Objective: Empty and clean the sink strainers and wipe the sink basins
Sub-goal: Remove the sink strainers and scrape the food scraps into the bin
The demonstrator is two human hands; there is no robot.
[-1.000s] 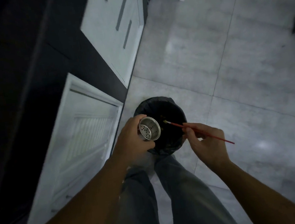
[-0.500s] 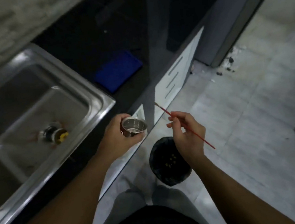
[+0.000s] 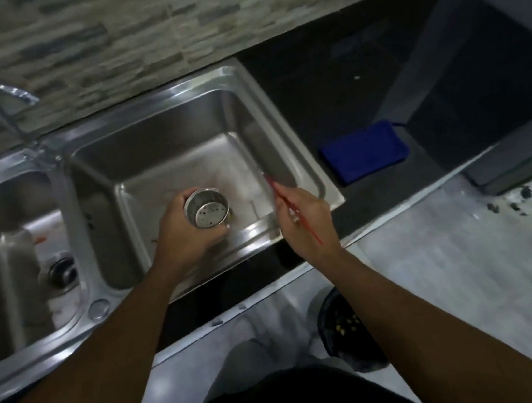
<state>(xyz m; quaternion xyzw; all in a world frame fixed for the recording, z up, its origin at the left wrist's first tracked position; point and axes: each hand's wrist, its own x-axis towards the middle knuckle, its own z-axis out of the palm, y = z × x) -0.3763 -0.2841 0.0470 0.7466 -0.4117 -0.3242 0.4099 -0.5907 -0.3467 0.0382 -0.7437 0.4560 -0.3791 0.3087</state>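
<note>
Sink basin (image 3: 181, 145) sat under left hand (image 3: 180, 237) gripping strainer (image 3: 205, 208), right hand (image 3: 304, 219) pinching red stick (image 3: 312, 234); strainer likely needed level seating.

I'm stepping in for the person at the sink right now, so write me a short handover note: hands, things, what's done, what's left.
Left hand grips the metal strainer over the right basin. Right hand pinches a thin red stick.
Blue cloth lies on the counter right of that basin. The bin on the floor holds scraps.
Done: this strainer looks emptied.
Left: rinse and refit it, check the drain in the left basin, wipe both basins.
</note>
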